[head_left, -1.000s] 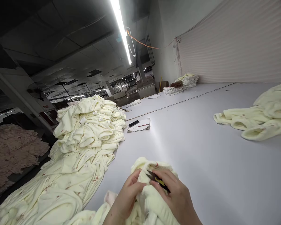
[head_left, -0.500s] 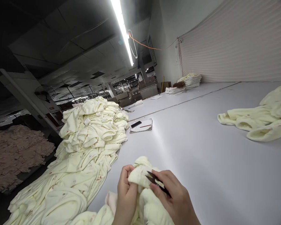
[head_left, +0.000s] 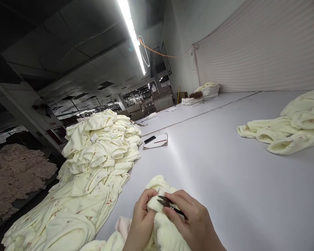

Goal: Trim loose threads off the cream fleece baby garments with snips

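My left hand pinches a fold of a pale yellow fleece garment near the bottom centre. Small black thread snips are held in my right hand, between thumb and fingers. Their blades point left and lie against the gathered cloth, close to my left fingertips. The blade tips look slightly apart. Part of the garment is hidden behind both hands.
A tall heap of pale yellow garments covers the table's left side. Behind my hands lie papers with a black phone-like object. More yellow garments are at the right. Folded stacks stand at the back.
The snips have shifted slightly left and down, nearer my left fingers, and my left hand has closed further over the fold. The whole view has turned a little.
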A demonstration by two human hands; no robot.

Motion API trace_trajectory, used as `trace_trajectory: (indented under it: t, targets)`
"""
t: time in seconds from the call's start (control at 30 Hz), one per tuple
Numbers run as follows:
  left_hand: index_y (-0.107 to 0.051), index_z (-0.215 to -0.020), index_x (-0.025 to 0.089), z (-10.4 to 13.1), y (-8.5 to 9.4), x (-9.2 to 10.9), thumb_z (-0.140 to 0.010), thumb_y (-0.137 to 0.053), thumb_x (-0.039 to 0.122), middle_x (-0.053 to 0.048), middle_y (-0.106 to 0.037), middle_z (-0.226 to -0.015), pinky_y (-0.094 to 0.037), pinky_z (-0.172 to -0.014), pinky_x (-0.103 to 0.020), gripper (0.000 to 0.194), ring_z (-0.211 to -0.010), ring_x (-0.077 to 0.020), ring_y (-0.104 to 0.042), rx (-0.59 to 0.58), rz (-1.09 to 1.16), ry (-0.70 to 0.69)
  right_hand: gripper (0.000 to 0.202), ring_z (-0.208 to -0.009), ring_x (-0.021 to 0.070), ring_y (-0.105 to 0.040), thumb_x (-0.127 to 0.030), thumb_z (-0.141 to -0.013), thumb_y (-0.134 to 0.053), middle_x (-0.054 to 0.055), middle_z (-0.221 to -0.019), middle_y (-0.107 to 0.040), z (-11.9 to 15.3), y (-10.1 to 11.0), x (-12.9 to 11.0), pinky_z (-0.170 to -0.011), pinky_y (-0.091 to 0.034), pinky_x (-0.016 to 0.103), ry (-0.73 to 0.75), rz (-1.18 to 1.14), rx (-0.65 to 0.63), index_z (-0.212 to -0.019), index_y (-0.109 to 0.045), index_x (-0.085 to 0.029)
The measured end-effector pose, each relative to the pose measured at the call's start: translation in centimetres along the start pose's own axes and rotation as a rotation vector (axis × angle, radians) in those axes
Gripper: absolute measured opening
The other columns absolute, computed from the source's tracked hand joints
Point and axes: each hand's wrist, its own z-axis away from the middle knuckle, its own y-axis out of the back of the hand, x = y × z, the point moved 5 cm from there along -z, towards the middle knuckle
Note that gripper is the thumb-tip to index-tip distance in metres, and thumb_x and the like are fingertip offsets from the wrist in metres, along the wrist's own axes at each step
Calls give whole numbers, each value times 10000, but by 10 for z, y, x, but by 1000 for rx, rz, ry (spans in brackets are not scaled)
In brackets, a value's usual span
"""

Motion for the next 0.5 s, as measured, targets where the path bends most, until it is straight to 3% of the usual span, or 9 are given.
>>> trace_trajectory:
  t: [0.13, 0.27, 0.37, 0.5]
  targets:
    - [-633, -832, 197, -2, 1, 7, -756, -526, 177, -12, -605, -754, -402, -655, -243, 133, -704, -174, -527, -81, -208, -85, 217, -672, 159, -621, -249, -864, -514, 31, -838, -653, -3, 6, -1, -543, -494, 235, -52, -16, -55, -1039, -642, -247]
    - [-652, -840, 197, -5, -1, 8, -750, -520, 143, -19, -631, -804, -412, -713, -250, 168, -769, -189, -552, -143, -220, -83, 203, -649, 144, -625, -262, -877, -499, 14, -785, -657, -6, 13, -4, -555, -497, 221, -106, -80, -44, -964, -683, -263]
    - [-656, -850, 189, -5, -1, 0, -749, -582, 198, -21, -649, -801, -424, -700, -254, 126, -762, -189, -566, -139, -45, 57, 197, -702, 160, -643, -305, -878, -514, 36, -822, -670, -2, 13, 4, -594, -517, 222, -174, -172, 58, -951, -685, -240]
    - [-640, -1047, 209, 5, 3, -19, -791, -567, 274, -47, -690, -944, -460, -800, -300, 274, -897, -219, -616, -107, 384, 301, 219, -814, 200, -640, -389, -852, -551, 77, -923, -659, 17, 7, 37, -594, -530, 236, -351, -261, 245, -937, -652, -214]
